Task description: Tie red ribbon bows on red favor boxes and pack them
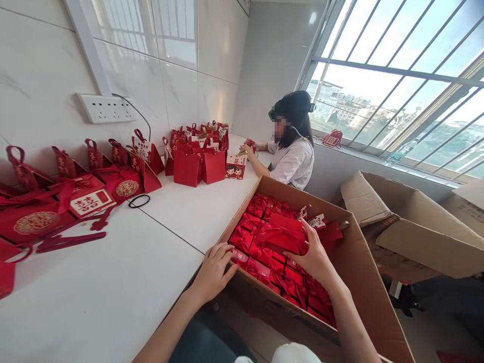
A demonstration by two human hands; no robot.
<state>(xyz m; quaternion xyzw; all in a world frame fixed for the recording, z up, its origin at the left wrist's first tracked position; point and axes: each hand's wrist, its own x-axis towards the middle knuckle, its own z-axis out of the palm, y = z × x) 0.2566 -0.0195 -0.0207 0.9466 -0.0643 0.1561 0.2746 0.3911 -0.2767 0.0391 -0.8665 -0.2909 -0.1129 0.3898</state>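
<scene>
Fingers [310, 234] of the right hand [314, 253] clasp one end of a red box [284, 236] above others in the carton [357, 267], two o'clock from the left hand [215, 269], whose fingers drape loosely over the near edge. It looks light, stiff card, slick around the ribbon [270, 230]; I'd grip the sides gently.

Glossy wall tiles [219, 45], throwing light straight back at me; tabletop [124, 282] smooth, faintly shiny; socket panel [108, 108] smooth plastic; carton [366, 262] dull, plain cardboard; packed boxes [244, 222] smooth card, ribbons [264, 254] satiny, glossy; window bars [401, 71] apparently metal; co-worker's shirt [298, 164] matt cloth
</scene>
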